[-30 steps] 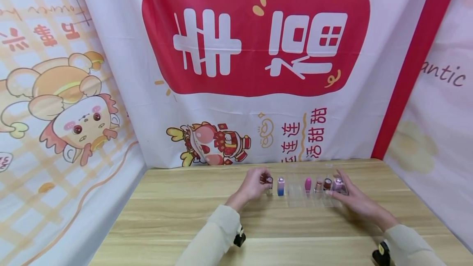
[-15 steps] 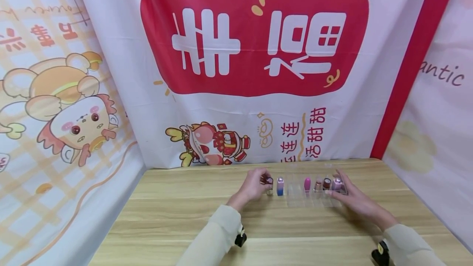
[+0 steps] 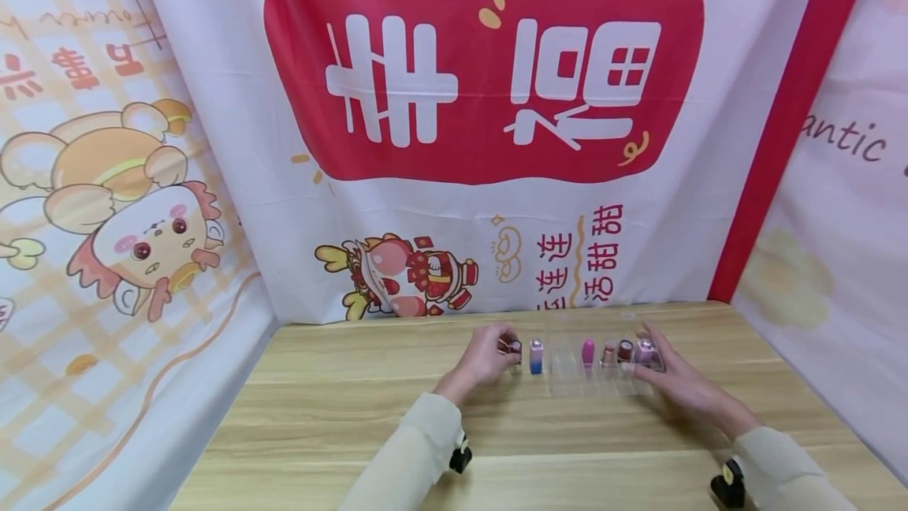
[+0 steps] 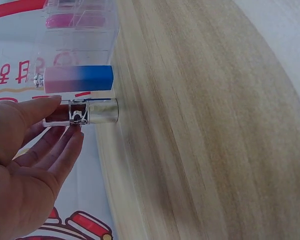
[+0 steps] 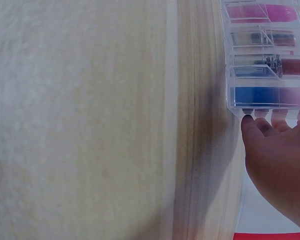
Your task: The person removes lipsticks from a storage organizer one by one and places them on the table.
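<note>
White back cloth (image 3: 234, 93), red panel (image 3: 482, 101) reading 幸福, turned sideways; right side cloth (image 3: 837, 211), "antic" legible; dark-red-topped lip tube (image 4: 102, 111), lettering unreadable, pinched in the fingers of the left hand (image 3: 485, 355), contact with the tabletop (image 3: 567, 432) unclear; pink-and-blue lip tube (image 3: 536, 357), upright, between it and the clear organiser (image 3: 563, 389); organiser, four tubes inside, right end gripped by the right hand's (image 3: 674, 377) fingers.

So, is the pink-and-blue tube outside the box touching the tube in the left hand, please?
Apart: the left wrist view shows a narrow gap between the pink-and-blue tube and the held tube.
</note>
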